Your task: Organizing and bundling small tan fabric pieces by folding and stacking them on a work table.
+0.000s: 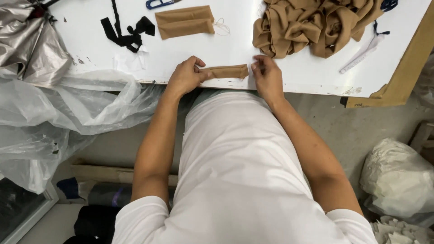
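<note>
A small tan fabric strip [228, 71] is held flat at the near edge of the white tabletop [312, 74], stretched lengthwise between the two hands. Its left end is pinched by the left hand [185, 77], the fingers curled and closed over the cloth; its right end is pressed by the fingertips of the right hand [267, 74], which are bunched together on the fabric's corner. The strip appears already folded into a narrow band, so the piece in hand is judged to be partway through being folded or smoothed. Further back, one folded tan piece [185, 21] of the same cloth is laid neatly, with loose thread at its end, which suggests that at least one piece has been finished. To the right, a crumpled heap of tan fabric [312, 25] is seen unfolded, so most of the material seems to be left. Black fabric scraps [128, 31] and blue-handled scissors [158, 3] are also lying on the tabletop, and clear plastic sheeting [68, 104] is draped over its left edge.
</note>
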